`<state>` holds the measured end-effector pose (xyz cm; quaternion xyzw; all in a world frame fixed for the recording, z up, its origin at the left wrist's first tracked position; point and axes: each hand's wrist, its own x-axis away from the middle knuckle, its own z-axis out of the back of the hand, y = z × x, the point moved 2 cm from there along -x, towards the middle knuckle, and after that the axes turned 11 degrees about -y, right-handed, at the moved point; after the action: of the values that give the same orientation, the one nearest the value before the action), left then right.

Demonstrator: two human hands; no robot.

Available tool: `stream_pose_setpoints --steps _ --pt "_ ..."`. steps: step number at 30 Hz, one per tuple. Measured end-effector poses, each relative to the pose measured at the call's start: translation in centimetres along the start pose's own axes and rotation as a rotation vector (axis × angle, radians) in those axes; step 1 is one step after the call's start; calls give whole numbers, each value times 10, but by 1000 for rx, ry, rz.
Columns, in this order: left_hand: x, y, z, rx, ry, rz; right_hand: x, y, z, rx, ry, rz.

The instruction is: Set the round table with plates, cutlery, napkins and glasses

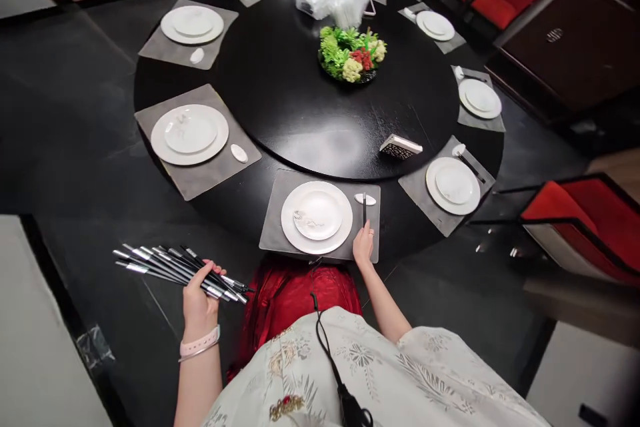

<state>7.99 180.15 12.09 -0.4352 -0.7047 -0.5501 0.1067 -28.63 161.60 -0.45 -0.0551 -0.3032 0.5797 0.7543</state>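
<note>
Keeping chopsticks (365,209) straight over the chopstick rest (371,200) is likely helping; right fingers (369,231) are pinching them, left fingers (203,273) gripping a chopstick bunch (170,265).

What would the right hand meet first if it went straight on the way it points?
Probably the chopstick rest, which the chopsticks in the right hand cross; depth is unclear, so the hand might pass above it.
</note>
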Motion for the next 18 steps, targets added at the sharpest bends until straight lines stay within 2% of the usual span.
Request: stream_pose_setpoints --steps 3,7,11,18 --pt "-16 19 -5 -76 -69 51 2 9 -24 69 17 -108" --pt "-33 42 1 -163 -99 53 1 -3 -48 81 101 -176" --pt "-45 56 10 -194 -98 65 1 -5 -49 117 211 -220" --pt "-56 57 10 -198 -110 108 0 1 -48 90 174 -175"
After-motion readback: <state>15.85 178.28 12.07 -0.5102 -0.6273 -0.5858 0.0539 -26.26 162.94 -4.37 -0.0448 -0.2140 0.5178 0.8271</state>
